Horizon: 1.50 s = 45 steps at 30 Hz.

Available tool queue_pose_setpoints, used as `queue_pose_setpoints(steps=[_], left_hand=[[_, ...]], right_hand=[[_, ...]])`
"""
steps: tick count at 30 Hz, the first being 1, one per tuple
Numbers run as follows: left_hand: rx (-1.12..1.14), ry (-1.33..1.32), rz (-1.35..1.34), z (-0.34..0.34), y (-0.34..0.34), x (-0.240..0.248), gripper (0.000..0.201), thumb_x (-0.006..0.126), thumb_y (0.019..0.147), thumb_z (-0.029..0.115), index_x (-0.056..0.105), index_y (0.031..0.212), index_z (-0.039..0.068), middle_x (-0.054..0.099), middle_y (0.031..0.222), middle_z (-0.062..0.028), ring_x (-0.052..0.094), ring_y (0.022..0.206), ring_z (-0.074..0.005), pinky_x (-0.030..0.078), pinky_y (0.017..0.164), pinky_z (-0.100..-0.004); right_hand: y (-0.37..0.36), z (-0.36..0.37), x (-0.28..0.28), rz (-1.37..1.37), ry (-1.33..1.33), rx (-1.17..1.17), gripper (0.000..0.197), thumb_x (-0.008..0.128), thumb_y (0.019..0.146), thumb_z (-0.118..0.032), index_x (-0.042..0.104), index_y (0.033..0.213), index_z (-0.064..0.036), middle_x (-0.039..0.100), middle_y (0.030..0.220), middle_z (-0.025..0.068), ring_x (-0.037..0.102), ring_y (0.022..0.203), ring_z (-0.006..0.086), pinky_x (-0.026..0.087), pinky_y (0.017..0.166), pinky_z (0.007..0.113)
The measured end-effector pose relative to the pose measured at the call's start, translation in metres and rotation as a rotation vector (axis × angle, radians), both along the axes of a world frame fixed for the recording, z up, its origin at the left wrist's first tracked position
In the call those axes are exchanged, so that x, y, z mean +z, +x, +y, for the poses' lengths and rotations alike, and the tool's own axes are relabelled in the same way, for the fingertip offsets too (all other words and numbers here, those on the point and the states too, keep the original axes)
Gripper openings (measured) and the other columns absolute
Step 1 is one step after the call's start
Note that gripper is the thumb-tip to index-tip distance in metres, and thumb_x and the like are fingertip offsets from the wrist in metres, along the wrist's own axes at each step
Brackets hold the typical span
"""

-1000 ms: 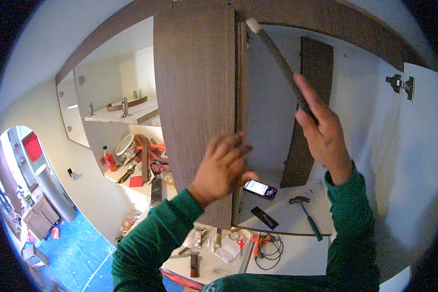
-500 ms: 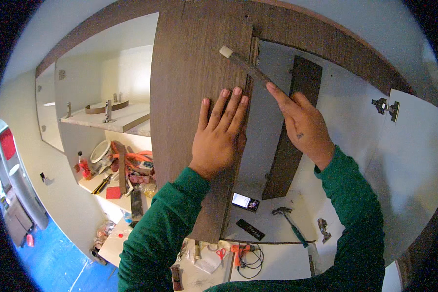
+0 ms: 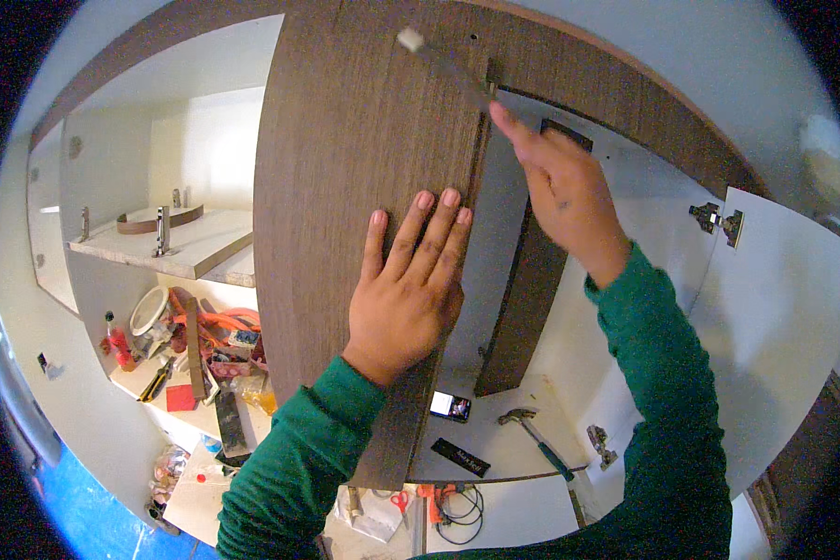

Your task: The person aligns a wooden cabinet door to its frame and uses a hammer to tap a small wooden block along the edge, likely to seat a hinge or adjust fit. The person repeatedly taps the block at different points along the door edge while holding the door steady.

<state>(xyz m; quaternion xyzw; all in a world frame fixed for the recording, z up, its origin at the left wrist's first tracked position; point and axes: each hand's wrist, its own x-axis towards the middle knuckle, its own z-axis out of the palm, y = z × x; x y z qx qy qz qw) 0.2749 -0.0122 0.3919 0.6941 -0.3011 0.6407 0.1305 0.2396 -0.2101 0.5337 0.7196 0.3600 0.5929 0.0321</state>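
Note:
My left hand (image 3: 406, 303) lies flat on a tall brown wood-grain panel (image 3: 331, 168), fingers stretched upward near its right edge. Higher up and to the right, my right hand (image 3: 569, 201) is wrapped round a narrow dark stick (image 3: 453, 73) with a pale, blocky end. The stick slants up to the left in front of the panel's upper part. Motion blurs it, so its exact kind is unclear, and I cannot tell whether it touches the panel. Behind my right hand, a dark brown board (image 3: 523, 308) leans upright inside the open cabinet.
On the cabinet floor lie a lit phone (image 3: 450, 406), a black strip (image 3: 461, 457) and a claw hammer (image 3: 537, 439). A white door (image 3: 765, 317) hangs open at right. Shelves at left hold a red bottle (image 3: 119, 343) and cluttered tools. Below are red scissors (image 3: 400, 502) and a corded orange tool (image 3: 436, 499).
My right hand has risen and shifted left with the stick, whose pale end is now higher. My left hand stays flat on the panel. The whole view has shifted slightly.

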Motion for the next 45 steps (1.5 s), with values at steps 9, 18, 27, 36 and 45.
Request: queue_pose_setpoints(steps=[9,18,27,36,45], left_hand=[[-0.028,0.017,0.038,0.0,0.001,-0.001,0.07,0.057,0.093,0.023,0.04,0.159,0.009,0.035,0.168,-0.0097,0.029,0.156,-0.0305,0.013,0.127,-0.0582],[-0.033,0.02,0.018,0.001,0.003,-0.002,0.07,0.058,0.092,0.022,0.041,0.159,0.01,0.035,0.168,-0.0096,0.031,0.156,-0.0304,0.013,0.127,-0.0577],[-0.041,0.02,0.022,0.001,0.004,-0.003,0.071,0.059,0.092,0.022,0.041,0.159,0.01,0.035,0.168,-0.0092,0.031,0.156,-0.03,0.013,0.127,-0.058],[-0.05,0.021,0.043,0.001,0.002,-0.002,0.071,0.059,0.091,0.022,0.041,0.159,0.01,0.035,0.168,-0.0088,0.03,0.156,-0.0298,0.013,0.127,-0.0577],[-0.08,-0.002,0.026,0.001,0.002,-0.003,0.071,0.06,0.09,0.02,0.043,0.158,0.01,0.036,0.168,-0.0085,0.032,0.156,-0.0286,0.013,0.127,-0.0573]], right_hand=[[0.002,0.003,-0.01,-0.003,0.032,-0.03,0.059,0.055,0.095,0.004,0.057,0.15,-0.0161,0.057,0.082,0.0178,0.053,0.07,0.0298,0.049,0.068,0.039],[-0.003,-0.006,-0.049,0.088,0.053,-0.081,0.067,0.052,0.095,-0.001,0.049,0.156,-0.0268,0.059,0.082,0.0207,0.06,0.074,0.0395,0.053,0.069,0.049],[0.018,0.01,0.008,-0.005,0.073,0.057,0.048,0.054,0.101,0.002,0.059,0.147,-0.0119,0.072,0.12,0.0172,0.066,0.087,0.0302,0.054,0.084,0.038],[0.016,0.01,0.006,-0.011,0.064,0.001,0.05,0.057,0.101,0.0,0.06,0.147,-0.0176,0.065,0.089,0.0147,0.061,0.077,0.025,0.053,0.078,0.034],[-0.012,0.01,-0.034,0.145,0.117,-0.132,0.045,0.055,0.102,-0.002,0.061,0.146,-0.0128,0.071,0.126,0.0165,0.07,0.101,0.0278,0.053,0.092,0.033]])
